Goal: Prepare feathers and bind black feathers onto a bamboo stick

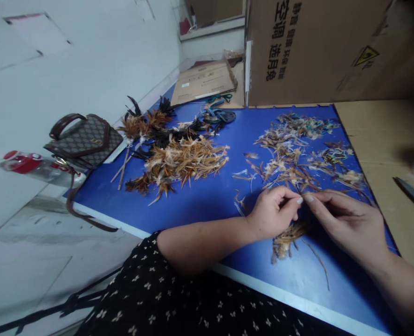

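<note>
My left hand (275, 212) and my right hand (350, 224) meet at the fingertips over the front of the blue tabletop (242, 205). Each is closed in a pinch. Whatever lies between the fingertips is too small to make out. Beneath them rests a small bunch of brown feathers (283, 245), partly covered by the hands. A thin dark strand (319, 261) lies to its right. Just beyond my hands spreads a loose heap of feather scraps (287, 161). Further left sits a pile of golden-brown feathers (182, 161), with their tips pointing various ways.
Black and brown feather bundles (147, 123) on sticks lie at the far left, near a patterned handbag (88, 142) and a plastic bottle (35, 168). Flat cardboard (207, 81) is at the back. A large carton (319, 56) stands behind; scissors (413, 193) lie at right.
</note>
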A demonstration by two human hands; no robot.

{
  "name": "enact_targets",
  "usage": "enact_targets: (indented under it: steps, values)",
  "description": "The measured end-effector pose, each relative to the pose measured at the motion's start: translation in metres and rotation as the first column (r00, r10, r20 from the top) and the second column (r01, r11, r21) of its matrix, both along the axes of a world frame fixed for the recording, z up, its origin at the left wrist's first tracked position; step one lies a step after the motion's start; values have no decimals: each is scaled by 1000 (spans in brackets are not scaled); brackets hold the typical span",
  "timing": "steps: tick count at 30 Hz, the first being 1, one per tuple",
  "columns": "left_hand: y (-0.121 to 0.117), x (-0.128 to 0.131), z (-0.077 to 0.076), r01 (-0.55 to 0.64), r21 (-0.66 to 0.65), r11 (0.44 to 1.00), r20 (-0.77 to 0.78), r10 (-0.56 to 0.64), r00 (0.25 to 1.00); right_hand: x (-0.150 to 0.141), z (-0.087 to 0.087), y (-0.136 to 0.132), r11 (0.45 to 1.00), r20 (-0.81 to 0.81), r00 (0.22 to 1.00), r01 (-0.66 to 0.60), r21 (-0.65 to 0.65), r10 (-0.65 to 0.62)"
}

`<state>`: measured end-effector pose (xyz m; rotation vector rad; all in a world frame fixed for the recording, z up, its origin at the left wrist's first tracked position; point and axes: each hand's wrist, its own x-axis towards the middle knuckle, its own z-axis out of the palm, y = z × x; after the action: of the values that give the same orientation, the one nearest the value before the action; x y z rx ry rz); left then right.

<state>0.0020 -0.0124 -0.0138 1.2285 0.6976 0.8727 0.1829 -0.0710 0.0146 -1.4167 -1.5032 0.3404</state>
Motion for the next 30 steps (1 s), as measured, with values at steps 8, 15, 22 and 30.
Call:
enact_targets:
  steps: [8,15,22,30]
  values:
    - [10,-14,24,388,-381,839,292,-289,912,4,9,-2,991,-152,985,-100,-93,85]
    - [9,-6,13,262,-346,901,309,-155,939,1,6,-4,984,-320,947,-49,-170,-8]
    - [10,-1,5,-1,-178,984,205,38,978,-7,7,-5,994,-243,969,-60,-86,37]
    - [11,0,-1,-8,-71,997,139,18,990,-5,4,-5,988,-249,967,-82,-132,47]
